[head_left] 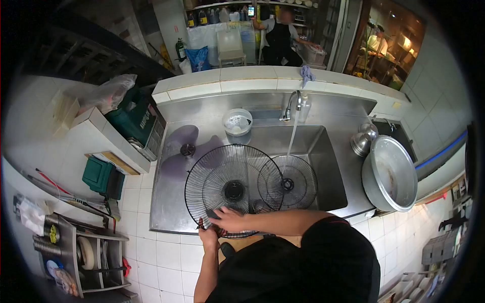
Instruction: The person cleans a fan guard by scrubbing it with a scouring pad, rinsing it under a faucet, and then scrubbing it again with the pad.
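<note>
A round black wire fan grille (pixel 234 191) is tilted over the front edge of the steel counter and the sink's left side. My left hand (pixel 208 236) grips its near rim, fingers closed. My right hand (pixel 227 219) lies on the near wires, with a dark pad (pixel 212 214) under its fingers. A second grille (pixel 287 184) lies in the sink (pixel 323 156), below water running from the faucet (pixel 291 103). Purple fan blades (pixel 180 136) rest on the counter, left of the held grille. A white tub (pixel 237 122) with whitish contents stands behind it.
On the right stand a large metal basin (pixel 389 174) and metal bowls (pixel 361 144). A tiled ledge (pixel 247 74) runs behind the sink, with a purple cloth (pixel 306 76) on it. Beyond, a person (pixel 283 38) sits holding a phone. Green bins (pixel 131 116) stand left.
</note>
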Motion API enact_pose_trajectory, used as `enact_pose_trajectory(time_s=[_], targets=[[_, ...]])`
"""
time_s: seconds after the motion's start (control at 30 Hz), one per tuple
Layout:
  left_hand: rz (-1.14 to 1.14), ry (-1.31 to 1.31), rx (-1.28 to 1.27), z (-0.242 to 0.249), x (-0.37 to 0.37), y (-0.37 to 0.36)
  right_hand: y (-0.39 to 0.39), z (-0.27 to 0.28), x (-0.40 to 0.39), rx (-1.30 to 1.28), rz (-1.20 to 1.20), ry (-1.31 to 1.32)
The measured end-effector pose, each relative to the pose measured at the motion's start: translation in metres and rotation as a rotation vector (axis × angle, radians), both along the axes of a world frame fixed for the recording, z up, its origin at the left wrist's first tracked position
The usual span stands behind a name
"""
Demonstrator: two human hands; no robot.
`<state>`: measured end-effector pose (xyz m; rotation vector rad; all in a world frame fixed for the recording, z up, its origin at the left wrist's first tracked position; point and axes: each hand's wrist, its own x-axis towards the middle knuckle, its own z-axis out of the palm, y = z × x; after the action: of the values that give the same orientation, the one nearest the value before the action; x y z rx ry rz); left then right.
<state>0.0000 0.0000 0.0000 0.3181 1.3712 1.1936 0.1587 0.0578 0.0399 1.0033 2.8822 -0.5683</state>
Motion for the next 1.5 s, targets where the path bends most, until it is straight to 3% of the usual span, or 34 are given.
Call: enact_pose_trajectory(time_s=[0.1,0.2,0.23,0.3,0.37,0.5,0.63,0.9,0.97,1.1,1.2,1.27,1.33,1.4,1.5], targets=[[0.042,0.013,0.017,-0.007,0.009,-0.019,-0.024,0.006,0.084,0.035,0.143,-0.064],[0.077,-0.034,-0.028,0.013,0.028,-0.020,-0.003,0.020,0.150,0.000,0.088,-0.147],[0.039,-0.047,-0.017,0.017,0.024,-0.016,0.006,0.022,0.156,0.050,-0.030,-0.141],[0.000,-0.045,-0.011,0.023,0.013,-0.015,0.018,0.020,0.153,0.094,-0.150,-0.120],[-0.031,-0.035,-0.020,0.026,0.008,-0.010,0.032,0.018,0.150,0.089,-0.422,-0.156],[0.002,-0.045,-0.003,0.013,0.004,-0.001,0.050,0.003,0.120,0.064,-0.605,0.021],[0.048,-0.028,0.031,0.011,0.007,0.001,0.089,-0.001,0.095,0.014,-0.745,0.135],[0.038,-0.027,-0.008,0.021,0.012,-0.006,0.140,0.038,0.037,-0.173,-0.787,0.013],[0.046,0.013,0.004,0.022,0.014,-0.008,0.136,0.042,0.015,-0.140,-0.685,0.060],[0.023,0.030,-0.003,0.012,0.007,-0.003,0.103,0.040,-0.030,-0.060,-0.314,-0.101],[0.097,0.007,0.039,0.000,0.003,-0.001,0.056,0.000,-0.037,0.051,-0.248,-0.048],[0.093,0.025,0.085,-0.006,0.000,0.000,0.025,0.002,-0.010,0.022,-0.176,0.077],[0.093,0.026,0.062,0.001,0.003,-0.002,0.006,0.004,0.028,0.004,-0.037,0.020],[0.091,0.034,0.040,0.006,0.003,-0.002,-0.001,0.012,0.073,-0.175,0.053,0.027],[0.066,0.049,0.039,0.008,0.007,-0.002,0.019,0.014,0.137,-0.057,0.103,-0.029]])
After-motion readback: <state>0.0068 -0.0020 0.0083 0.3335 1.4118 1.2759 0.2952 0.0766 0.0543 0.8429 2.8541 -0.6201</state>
